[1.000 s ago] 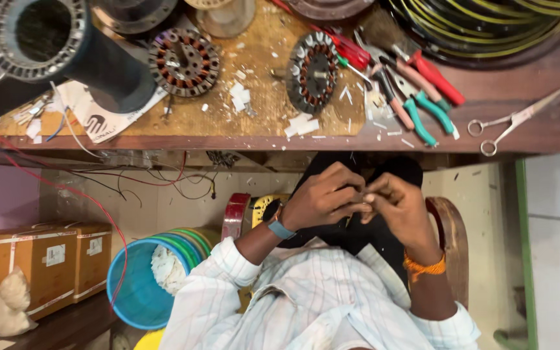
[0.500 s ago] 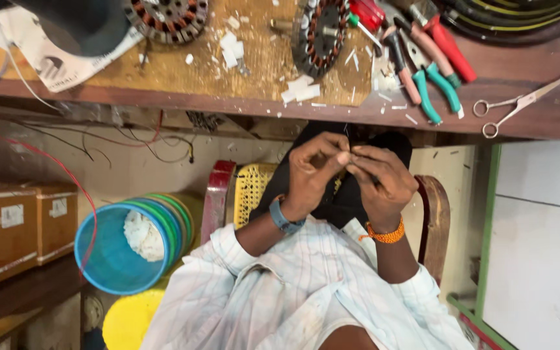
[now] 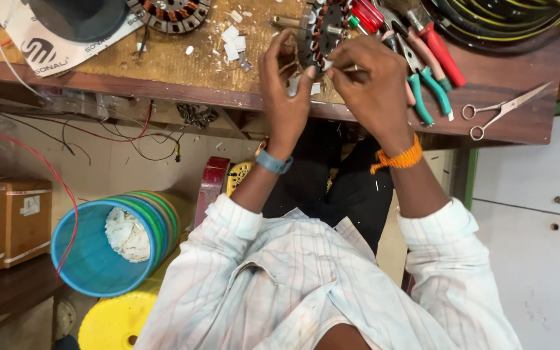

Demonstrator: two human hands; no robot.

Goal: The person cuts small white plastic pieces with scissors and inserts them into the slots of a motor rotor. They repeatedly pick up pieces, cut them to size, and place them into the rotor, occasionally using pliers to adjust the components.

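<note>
Round motor stator (image 3: pixel 322 32) with copper windings, standing on edge on the wooden workbench (image 3: pixel 163 65), close to its front edge. Left hand (image 3: pixel 286 91) just in front of the stator, fingers curled toward it, thumb up; whether anything is pinched there, cannot tell. Right hand (image 3: pixel 374 81) just right of the stator, fingertips closed on a small pale strip (image 3: pixel 327 64) touching the stator's lower rim. Red-handled screwdriver (image 3: pixel 367 14) and teal-handled pliers (image 3: pixel 429 91) right of the stator, beyond the right hand. Scissors (image 3: pixel 500 110) farther right, near the bench corner. Second stator (image 3: pixel 170 13) lying flat well left of the first, white paper scraps (image 3: pixel 231 42) between the two. Blue bucket (image 3: pixel 98 243) with white waste, tipped on its side, far below and left of the stator, under the bench.
</note>
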